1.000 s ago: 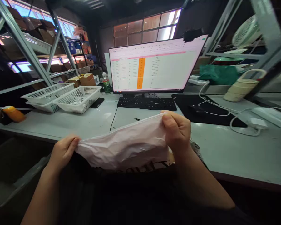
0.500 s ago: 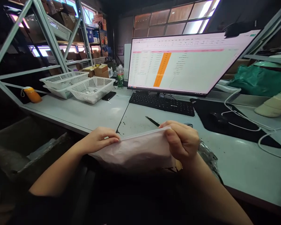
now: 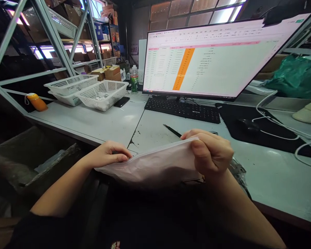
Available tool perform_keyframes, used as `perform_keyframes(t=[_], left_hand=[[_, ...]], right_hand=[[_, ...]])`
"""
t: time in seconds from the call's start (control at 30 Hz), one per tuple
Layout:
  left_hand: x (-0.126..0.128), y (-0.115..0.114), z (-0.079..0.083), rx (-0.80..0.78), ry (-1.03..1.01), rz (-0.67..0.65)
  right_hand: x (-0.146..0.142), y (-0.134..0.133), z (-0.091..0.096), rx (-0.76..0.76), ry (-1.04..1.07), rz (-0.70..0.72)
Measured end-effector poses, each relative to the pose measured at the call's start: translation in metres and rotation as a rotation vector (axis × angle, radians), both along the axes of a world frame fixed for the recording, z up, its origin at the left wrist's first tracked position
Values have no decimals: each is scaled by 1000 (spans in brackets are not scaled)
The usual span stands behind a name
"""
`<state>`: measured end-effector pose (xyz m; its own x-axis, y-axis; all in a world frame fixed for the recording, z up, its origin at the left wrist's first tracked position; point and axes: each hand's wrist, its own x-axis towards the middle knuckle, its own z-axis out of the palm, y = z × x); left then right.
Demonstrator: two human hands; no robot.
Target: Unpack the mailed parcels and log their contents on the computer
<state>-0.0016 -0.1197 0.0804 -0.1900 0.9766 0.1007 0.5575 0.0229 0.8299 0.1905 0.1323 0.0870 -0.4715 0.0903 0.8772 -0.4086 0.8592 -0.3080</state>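
A pale pink plastic bag [image 3: 158, 166] is stretched between both my hands just over the near edge of the grey desk [image 3: 98, 124]. My left hand [image 3: 107, 155] pinches its left end, fingers closed on the film. My right hand [image 3: 209, 152] grips its upper right corner, fingers curled round it. The bag's lower edge is lost in the dark below. A black pen [image 3: 172, 130] lies on the desk just beyond the bag.
A monitor [image 3: 215, 58] with a spreadsheet, a black keyboard [image 3: 182, 109], a mouse [image 3: 245, 125] on a black mat and white cables stand behind. White mesh baskets [image 3: 93, 93], a phone [image 3: 121, 102] and a green bottle [image 3: 134, 80] sit left; metal shelving beyond.
My view has moved closer to the desk and tilted. Both hands have come nearer together and lower, and the bag now lies flatter, with its right corner raised.
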Motion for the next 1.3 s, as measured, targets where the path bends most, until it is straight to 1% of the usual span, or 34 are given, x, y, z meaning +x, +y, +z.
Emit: perform_keyframes(t=[0.13, 0.23, 0.33, 0.4, 0.5, 0.53, 0.57, 0.6, 0.63, 0.67, 0.7, 0.73, 0.8, 0.83, 0.9, 0.97, 1.0, 1.07, 1.13, 1.23, 1.3], left_hand=[[1, -1, -8, -15, 8, 41], [5, 0, -15, 5, 110, 90], [8, 1, -19, -34, 240, 58], [8, 0, -17, -55, 254, 59], [7, -6, -7, -32, 202, 196], [7, -8, -2, -43, 180, 234], [8, -9, 3, -61, 161, 252], [10, -9, 8, -82, 150, 253], [12, -9, 12, -98, 150, 241], [15, -9, 15, -112, 161, 225], [19, -8, 17, -120, 186, 211], [22, -8, 18, -122, 222, 207], [28, -9, 18, -118, 314, 226], [31, -11, 18, -108, 363, 245], [34, -18, 17, -80, 451, 274], [34, -28, 19, -54, 515, 286], [34, -33, 21, -41, 544, 290], [33, -40, 28, -27, 597, 305], [33, -44, 37, -19, 644, 323], [39, -50, 55, 26, 718, 357], [47, -56, 67, 52, 761, 428]], right_hand=[[2, -2, 1, 6, 16, 9], [1, -2, 0, 39, 12, 46], [0, 1, -2, 71, -17, 50], [-1, 5, 0, 100, -63, 17], [2, 4, 14, 157, -48, -120], [3, -1, 21, 193, -18, -156], [4, -7, 27, 246, -3, -160], [5, -16, 32, 319, -25, -118], [5, -26, 35, 405, -96, -32], [5, -37, 35, 494, -215, 77], [4, -47, 31, 577, -358, 177], [4, -57, 25, 644, -494, 245], [5, -72, 5, 726, -660, 281], [7, -76, -7, 746, -688, 275], [16, -79, -28, 777, -669, 271], [27, -78, -40, 813, -641, 259], [31, -76, -42, 828, -625, 237], [37, -72, -40, 834, -582, 184], [38, -69, -32, 803, -529, 162], [36, -68, -16, 738, -470, 192], [36, -68, -3, 682, -443, 238]])
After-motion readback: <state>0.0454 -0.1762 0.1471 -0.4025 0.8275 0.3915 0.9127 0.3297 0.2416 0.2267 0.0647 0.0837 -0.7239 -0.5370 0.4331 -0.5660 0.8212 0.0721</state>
